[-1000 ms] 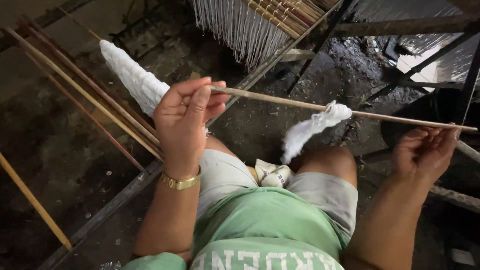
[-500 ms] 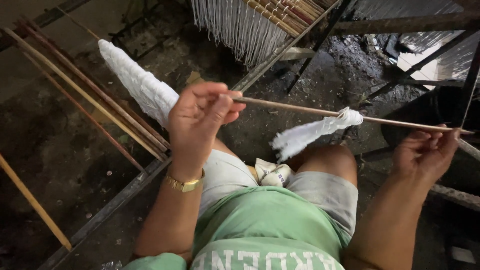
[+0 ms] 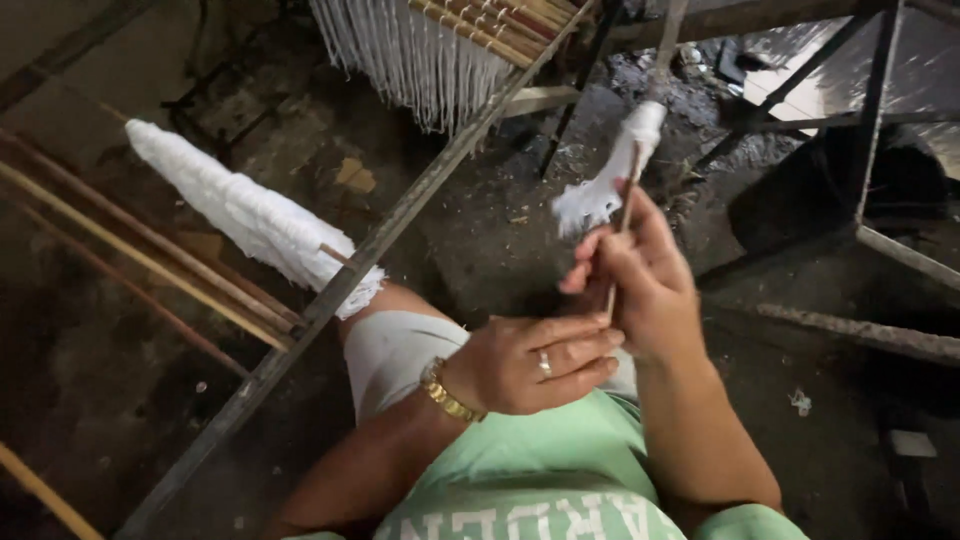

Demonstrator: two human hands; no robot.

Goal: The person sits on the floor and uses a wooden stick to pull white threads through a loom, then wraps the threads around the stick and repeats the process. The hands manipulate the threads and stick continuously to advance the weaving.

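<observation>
Dirt floor; hands: right hand [image 3: 640, 290] grips wooden stick [image 3: 625, 215].

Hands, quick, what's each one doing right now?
Left hand: fingers curled loosely, resting by the right wrist, holding nothing visible.
Right hand: closed on a thin wooden stick with white thread.
</observation>
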